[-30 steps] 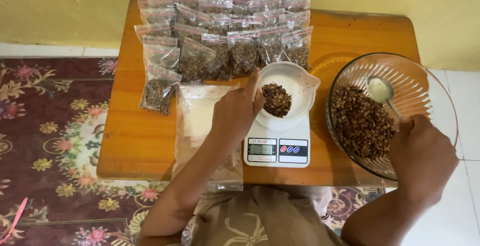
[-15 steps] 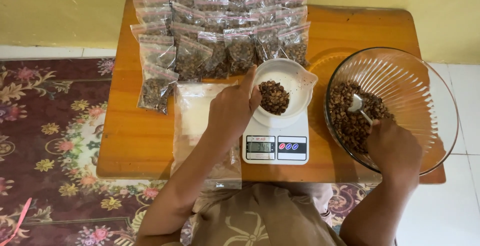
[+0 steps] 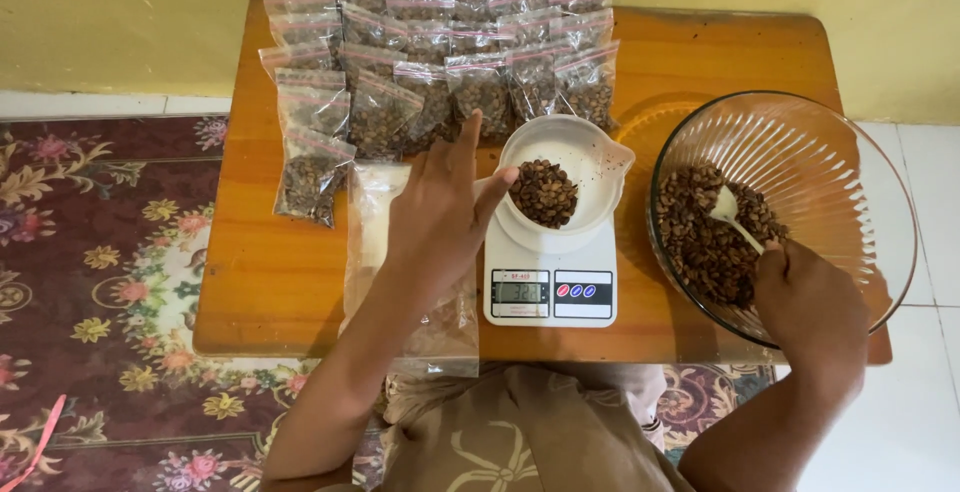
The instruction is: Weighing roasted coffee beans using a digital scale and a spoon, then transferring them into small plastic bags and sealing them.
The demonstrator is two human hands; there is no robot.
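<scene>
R hand (image 3: pixel 808 297) was closed round the handle of a white spoon (image 3: pixel 728 212), fingers clamped on it; spoon bowl lay on the brown beans (image 3: pixel 705 237) in the big ribbed glass bowl (image 3: pixel 850 152) at the table's R side. Hand sat at the bowl's near rim.

L hand (image 3: pixel 437 214) was open, fingers spread, holding nothing; thumb tip was at the near-L rim of the small white bowl (image 3: pixel 590 152), whether touching or just short, can't tell. That bowl held a small heap of beans (image 3: pixel 543 193) and stood on a white digital kitchen scale (image 3: pixel 551 277), display lit, w/ two round buttons beside it.

Under the L hand & forearm lay a stack of clear empty zip bags (image 3: pixel 375 242), flat on the table, just L of the scale. Behind, toward the wall, rows of filled zip bags (image 3: pixel 440 52) overlapped each other, each w/ beans inside; the nearest ones reached just behind the white bowl.

All sat on an orange-brown wooden table (image 3: pixel 270 272). Patterned floral rug (image 3: pixel 90 282) lay L, white tiles R, yellow wall behind.
</scene>
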